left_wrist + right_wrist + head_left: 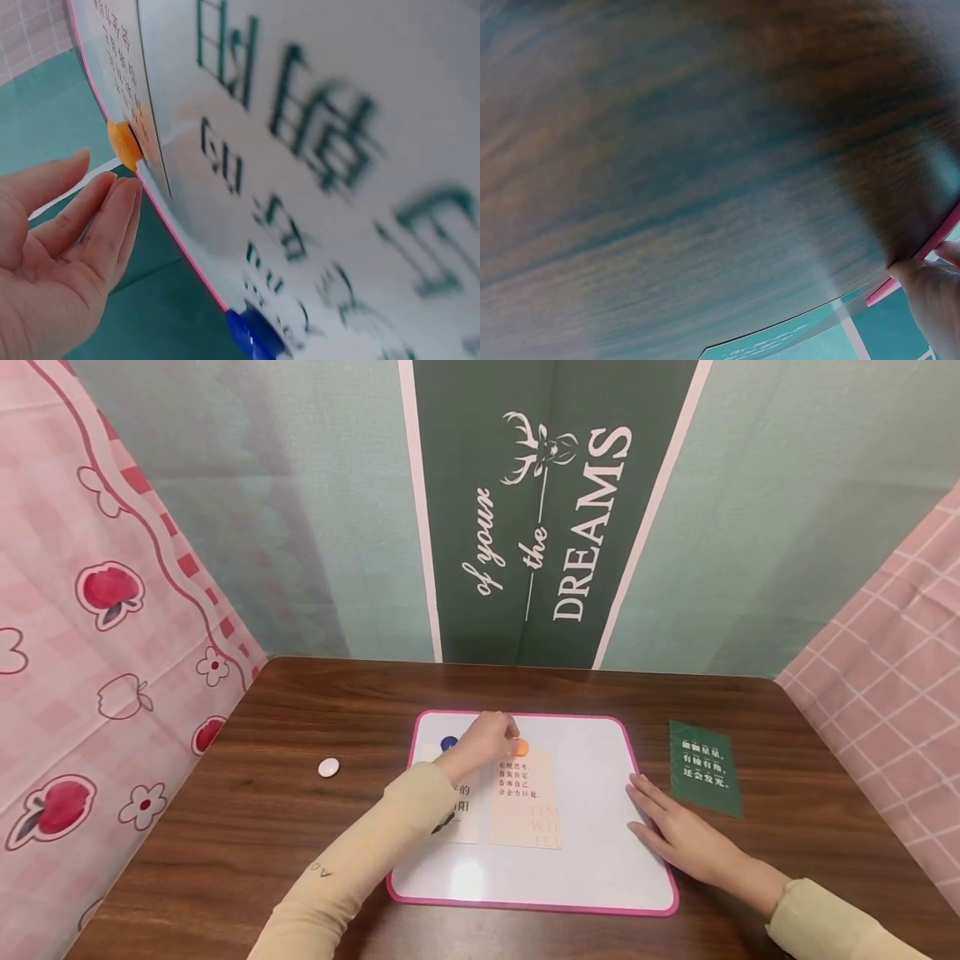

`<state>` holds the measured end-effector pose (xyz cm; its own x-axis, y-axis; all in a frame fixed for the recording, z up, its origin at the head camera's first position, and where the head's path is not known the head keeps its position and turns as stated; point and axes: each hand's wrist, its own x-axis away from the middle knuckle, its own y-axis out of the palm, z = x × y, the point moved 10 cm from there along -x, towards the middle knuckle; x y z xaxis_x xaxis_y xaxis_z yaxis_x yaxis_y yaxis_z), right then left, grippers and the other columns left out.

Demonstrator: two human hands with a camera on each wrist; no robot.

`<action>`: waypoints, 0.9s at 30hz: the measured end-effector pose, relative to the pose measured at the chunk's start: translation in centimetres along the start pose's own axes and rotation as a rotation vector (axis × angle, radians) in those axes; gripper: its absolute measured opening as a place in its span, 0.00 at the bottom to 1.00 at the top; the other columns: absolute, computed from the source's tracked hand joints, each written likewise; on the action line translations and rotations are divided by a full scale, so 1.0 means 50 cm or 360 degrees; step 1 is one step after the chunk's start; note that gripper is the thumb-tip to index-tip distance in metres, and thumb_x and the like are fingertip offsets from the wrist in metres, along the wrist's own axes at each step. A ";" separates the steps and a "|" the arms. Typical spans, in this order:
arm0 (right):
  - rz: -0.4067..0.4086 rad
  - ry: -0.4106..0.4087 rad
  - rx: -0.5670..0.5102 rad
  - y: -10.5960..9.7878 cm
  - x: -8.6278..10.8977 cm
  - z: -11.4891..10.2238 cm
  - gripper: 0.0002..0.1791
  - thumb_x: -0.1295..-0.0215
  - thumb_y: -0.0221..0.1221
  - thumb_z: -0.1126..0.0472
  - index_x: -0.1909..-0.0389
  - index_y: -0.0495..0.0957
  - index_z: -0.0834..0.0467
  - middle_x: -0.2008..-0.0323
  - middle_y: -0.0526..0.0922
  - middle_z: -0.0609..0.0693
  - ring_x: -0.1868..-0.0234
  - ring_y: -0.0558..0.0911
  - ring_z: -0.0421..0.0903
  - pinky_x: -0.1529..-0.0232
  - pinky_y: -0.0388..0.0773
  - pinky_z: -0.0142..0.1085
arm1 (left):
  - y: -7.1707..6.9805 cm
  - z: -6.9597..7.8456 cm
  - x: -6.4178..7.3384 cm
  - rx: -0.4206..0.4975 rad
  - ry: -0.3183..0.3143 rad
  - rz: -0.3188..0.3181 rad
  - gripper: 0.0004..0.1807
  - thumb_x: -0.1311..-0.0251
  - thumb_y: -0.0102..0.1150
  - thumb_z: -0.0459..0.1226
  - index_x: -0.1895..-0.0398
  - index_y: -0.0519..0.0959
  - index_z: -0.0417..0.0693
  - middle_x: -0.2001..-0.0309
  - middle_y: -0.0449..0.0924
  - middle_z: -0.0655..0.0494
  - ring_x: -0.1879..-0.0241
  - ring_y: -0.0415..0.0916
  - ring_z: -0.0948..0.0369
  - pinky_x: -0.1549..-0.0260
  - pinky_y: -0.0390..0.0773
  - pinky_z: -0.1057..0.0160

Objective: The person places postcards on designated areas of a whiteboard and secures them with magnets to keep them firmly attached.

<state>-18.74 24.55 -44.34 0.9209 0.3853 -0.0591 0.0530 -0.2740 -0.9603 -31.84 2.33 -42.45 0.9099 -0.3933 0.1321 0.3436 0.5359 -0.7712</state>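
A whiteboard with a pink rim lies flat on the table, bearing two paper cards side by side. An orange round magnet sits at the top of the right-hand cream card. My left hand is right beside that magnet; the left wrist view has its fingers loosely bent, with a small gap to the orange magnet. A dark blue magnet tops the left-hand card, partly hidden by my left forearm. With fingers extended, my right hand rests on the board's right edge.
To the right of the board lies a dark green card with white writing. A white round magnet is on the wooden table at the left. Fabric curtains stand behind the table and on both sides.
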 end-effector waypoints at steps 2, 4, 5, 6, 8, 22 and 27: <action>0.0003 -0.0002 0.0005 0.000 0.001 0.000 0.33 0.29 0.62 0.53 0.31 0.70 0.67 0.28 0.67 0.68 0.31 0.73 0.66 0.39 0.76 0.56 | -0.002 0.002 0.006 -0.0029 0.0022 -0.0018 0.16 0.34 0.65 0.36 0.47 0.83 0.37 0.47 0.86 0.44 0.47 0.81 0.52 0.41 0.80 0.55; 0.0004 -0.0008 -0.0004 0.000 0.001 0.000 0.33 0.29 0.62 0.53 0.31 0.70 0.67 0.28 0.67 0.68 0.31 0.73 0.67 0.39 0.76 0.56 | -0.004 0.004 0.013 -0.0076 0.0051 -0.0034 0.17 0.33 0.64 0.37 0.45 0.82 0.37 0.46 0.85 0.44 0.45 0.81 0.52 0.39 0.79 0.55; 0.0003 -0.0007 -0.0005 0.000 0.001 0.000 0.33 0.29 0.62 0.53 0.31 0.70 0.67 0.28 0.67 0.68 0.31 0.73 0.67 0.39 0.76 0.56 | -0.006 0.006 0.017 -0.0098 0.0065 -0.0045 0.17 0.32 0.63 0.37 0.44 0.82 0.37 0.45 0.85 0.45 0.44 0.81 0.52 0.38 0.79 0.54; 0.0001 -0.0004 -0.0006 0.000 0.001 0.000 0.32 0.29 0.62 0.53 0.31 0.69 0.67 0.28 0.67 0.68 0.31 0.72 0.67 0.39 0.76 0.56 | -0.007 0.007 0.021 -0.0116 0.0078 -0.0054 0.18 0.32 0.63 0.37 0.43 0.81 0.38 0.44 0.85 0.45 0.43 0.80 0.51 0.37 0.78 0.54; -0.0005 -0.0001 -0.0017 -0.001 0.001 0.001 0.33 0.29 0.62 0.53 0.31 0.69 0.67 0.27 0.66 0.68 0.30 0.72 0.67 0.39 0.76 0.56 | -0.011 0.009 0.030 -0.0175 0.0115 -0.0064 0.18 0.31 0.62 0.37 0.42 0.80 0.38 0.43 0.84 0.45 0.40 0.80 0.51 0.36 0.77 0.54; -0.0019 0.0012 -0.0018 -0.001 0.002 0.003 0.33 0.29 0.61 0.53 0.30 0.69 0.67 0.27 0.66 0.68 0.30 0.71 0.67 0.38 0.75 0.56 | -0.048 0.008 0.101 -0.0338 0.0343 0.0052 0.17 0.34 0.64 0.35 0.44 0.81 0.37 0.42 0.82 0.43 0.38 0.78 0.48 0.34 0.76 0.52; -0.0024 0.0014 -0.0018 0.000 0.001 0.002 0.33 0.29 0.61 0.52 0.30 0.69 0.67 0.27 0.66 0.68 0.30 0.71 0.66 0.38 0.75 0.56 | -0.065 -0.006 0.126 -0.0285 0.0356 0.0089 0.17 0.34 0.64 0.34 0.44 0.81 0.36 0.43 0.82 0.42 0.38 0.78 0.47 0.35 0.76 0.51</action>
<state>-18.73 24.67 -44.36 0.9234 0.3815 -0.0420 0.0713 -0.2782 -0.9579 -27.30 -2.10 -39.28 0.8456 -0.5324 -0.0389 0.2298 0.4289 -0.8736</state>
